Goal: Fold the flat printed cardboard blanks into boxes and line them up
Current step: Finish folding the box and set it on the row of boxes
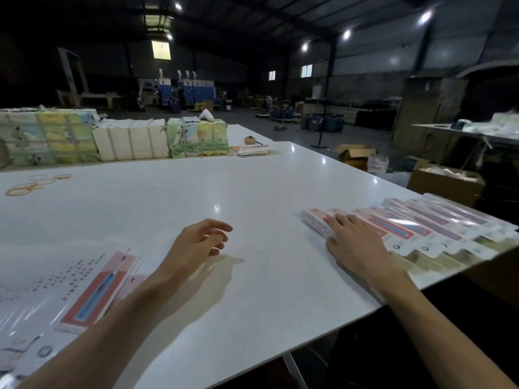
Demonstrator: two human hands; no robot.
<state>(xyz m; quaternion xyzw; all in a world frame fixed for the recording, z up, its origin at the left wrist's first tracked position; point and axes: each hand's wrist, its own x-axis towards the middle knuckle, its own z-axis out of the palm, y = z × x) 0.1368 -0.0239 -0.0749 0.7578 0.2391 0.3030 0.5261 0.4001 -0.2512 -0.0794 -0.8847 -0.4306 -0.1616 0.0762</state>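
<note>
Resting flat, right hand (354, 242) presses boxes (407, 228); left hand (196, 244) loose, empty.

Dim hall, ceiling-lamp glare on table (252, 178), edges warped.

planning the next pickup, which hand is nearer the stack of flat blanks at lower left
Left. The left hand hovers just right of the stack of flat blanks; the right hand rests on the row of folded boxes.
</note>
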